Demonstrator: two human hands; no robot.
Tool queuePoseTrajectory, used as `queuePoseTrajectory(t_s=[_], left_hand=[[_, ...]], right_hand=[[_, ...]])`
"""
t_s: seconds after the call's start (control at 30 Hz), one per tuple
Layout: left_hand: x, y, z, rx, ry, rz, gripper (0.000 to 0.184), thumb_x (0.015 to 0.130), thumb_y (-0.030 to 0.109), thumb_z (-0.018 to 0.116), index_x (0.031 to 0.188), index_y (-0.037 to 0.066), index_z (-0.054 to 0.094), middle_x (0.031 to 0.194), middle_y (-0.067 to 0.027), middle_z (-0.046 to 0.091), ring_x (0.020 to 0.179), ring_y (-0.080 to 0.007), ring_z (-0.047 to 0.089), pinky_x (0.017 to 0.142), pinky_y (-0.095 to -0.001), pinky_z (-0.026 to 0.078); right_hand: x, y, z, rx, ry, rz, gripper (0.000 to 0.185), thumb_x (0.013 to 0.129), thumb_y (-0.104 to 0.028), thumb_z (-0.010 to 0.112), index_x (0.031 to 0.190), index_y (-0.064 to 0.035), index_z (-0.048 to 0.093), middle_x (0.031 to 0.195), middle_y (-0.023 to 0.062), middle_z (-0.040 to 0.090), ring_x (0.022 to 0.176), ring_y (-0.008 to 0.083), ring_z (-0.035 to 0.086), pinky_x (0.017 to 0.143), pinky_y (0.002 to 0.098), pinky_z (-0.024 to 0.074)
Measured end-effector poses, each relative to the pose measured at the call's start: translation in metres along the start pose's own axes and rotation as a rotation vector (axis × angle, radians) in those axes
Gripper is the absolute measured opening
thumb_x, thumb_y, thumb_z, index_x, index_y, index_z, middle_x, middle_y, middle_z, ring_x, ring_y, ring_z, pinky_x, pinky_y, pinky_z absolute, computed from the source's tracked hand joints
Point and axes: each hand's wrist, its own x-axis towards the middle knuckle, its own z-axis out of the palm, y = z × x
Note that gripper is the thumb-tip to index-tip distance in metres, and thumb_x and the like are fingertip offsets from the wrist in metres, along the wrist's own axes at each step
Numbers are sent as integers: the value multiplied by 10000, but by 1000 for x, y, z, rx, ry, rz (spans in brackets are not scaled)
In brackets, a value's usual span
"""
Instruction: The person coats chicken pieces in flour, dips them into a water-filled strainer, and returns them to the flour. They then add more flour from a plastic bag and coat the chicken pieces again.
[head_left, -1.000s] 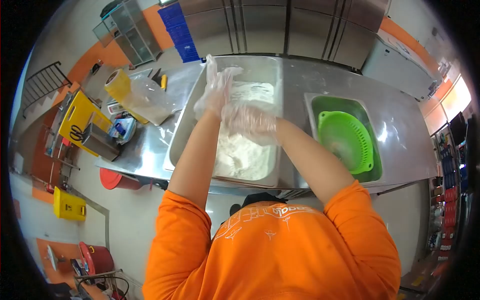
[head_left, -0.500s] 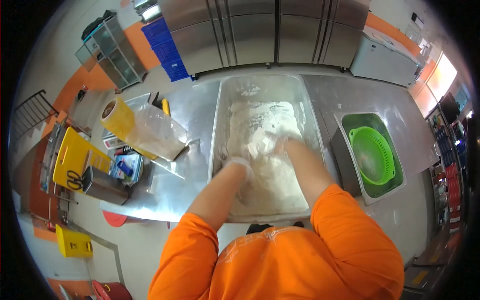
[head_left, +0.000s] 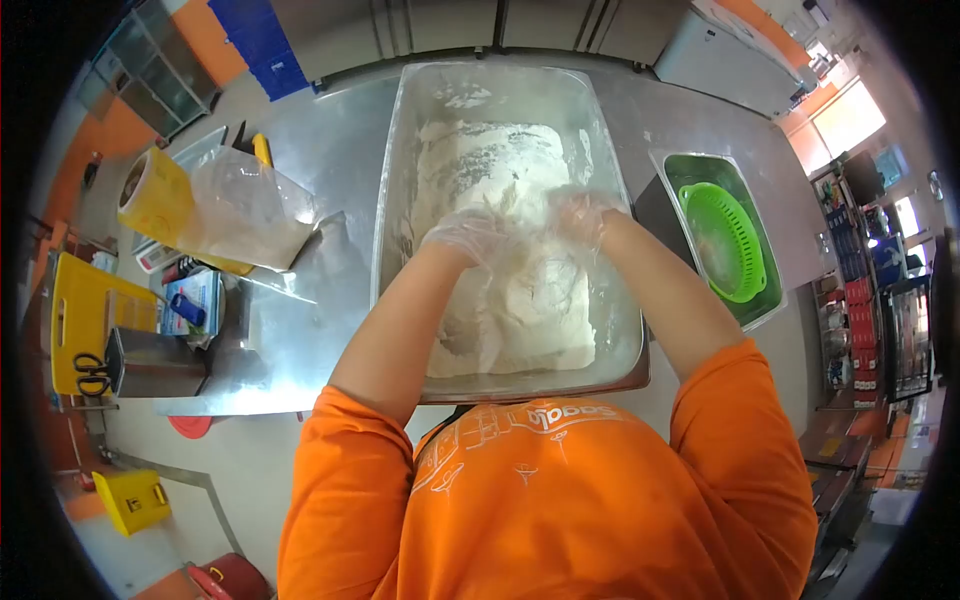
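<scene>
A deep metal tub [head_left: 400, 170] holds a bed of white powder [head_left: 540, 345] that looks like flour, heaped and uneven, with a rounded mound in the near half. My left hand [head_left: 470, 236], in a clear plastic glove, is over the powder left of the tub's middle; its powdered fingers are blurred against the white. On the right, my right hand [head_left: 582, 216], gloved the same way, is over the powder near the tub's right wall. Motion smears its fingers. Whether either hand grips any powder cannot be made out.
The tub stands on a steel table [head_left: 335, 130]. Left of it are a yellow roll of plastic bags [head_left: 158, 200], scissors [head_left: 92, 374] and a metal container [head_left: 155, 362]. A green basket [head_left: 722, 240] sits inside a metal pan [head_left: 668, 168] at right.
The view has shifted, so the tub appears higher and further left. My left hand has moved up the tub from its near-left part. My right hand is now nearer the right wall.
</scene>
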Motion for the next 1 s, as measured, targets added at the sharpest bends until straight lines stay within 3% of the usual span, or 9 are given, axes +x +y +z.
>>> queuePoseTrajectory(t_s=[0.2, 0.3, 0.37, 0.4, 0.47, 0.6, 0.7, 0.87, 1.0], left_hand=[[-25, -5, -30, -303, 242, -12, 476, 833, 418, 472, 1027, 7, 614, 1087, -203, 581, 1034, -323, 554, 875, -378, 444], [-25, -17, -34, -359, 564, -190, 492, 897, 413, 376, 998, -10, 604, 1035, -218, 588, 1001, -357, 545, 860, -386, 432], [-46, -15, -56, -512, 583, -261, 503, 900, 443, 357, 1030, 25, 604, 1043, -225, 583, 1016, -364, 535, 869, -392, 421], [-53, -13, -61, -581, 586, -299, 509, 901, 458, 347, 1046, 43, 604, 1046, -229, 580, 1024, -368, 530, 873, -394, 416], [-48, -14, -53, -682, 747, -331, 531, 904, 472, 330, 1040, 42, 609, 1029, -247, 577, 1024, -373, 525, 879, -405, 404], [-62, -14, -55, -616, 1102, -115, 599, 899, 503, 320, 1001, -15, 603, 993, -266, 574, 1000, -381, 527, 884, -415, 389], [-60, -19, -63, -898, 798, -205, 610, 896, 502, 336, 974, -43, 599, 970, -270, 575, 975, -387, 531, 863, -420, 394], [-62, -15, -57, -870, 879, -226, 563, 901, 465, 364, 931, -43, 605, 933, -248, 588, 929, -375, 546, 816, -417, 415], [-59, -19, -57, -925, 849, -196, 543, 906, 452, 361, 958, -31, 603, 972, -237, 588, 955, -367, 549, 834, -399, 417]], right_hand=[[-30, -63, 4, 46, -322, -136, 541, 835, -417, 541, 1239, -63, 477, 1217, 192, 514, 1114, 279, 506, 937, 381, 401], [-24, -28, 26, 502, 87, -375, 450, 818, -294, 601, 1182, -47, 507, 1212, 177, 521, 1091, 280, 517, 935, 376, 407], [30, 28, 42, 871, 25, -202, 381, 842, -162, 559, 1200, -52, 488, 1221, 176, 511, 1118, 266, 501, 959, 371, 399], [44, 35, 32, 313, 61, -117, 381, 851, -132, 535, 1217, -47, 473, 1203, 160, 521, 1108, 252, 507, 952, 362, 407], [69, 33, 29, -229, 263, 7, 389, 858, -104, 511, 1235, -33, 453, 1173, 144, 534, 1091, 238, 516, 941, 348, 417], [123, -3, 60, -93, 686, 112, 411, 855, -135, 511, 1243, -19, 439, 1169, 141, 527, 1091, 242, 510, 942, 342, 413], [132, -38, 54, 175, 326, -122, 431, 856, -180, 510, 1252, -27, 435, 1199, 140, 511, 1110, 249, 496, 953, 348, 398], [95, -85, 46, 434, -71, -437, 469, 857, -255, 509, 1268, -41, 429, 1247, 139, 484, 1142, 261, 472, 972, 356, 375], [51, -70, 23, 356, -122, -451, 503, 858, -314, 508, 1280, -53, 423, 1286, 139, 462, 1167, 270, 453, 987, 363, 356]])
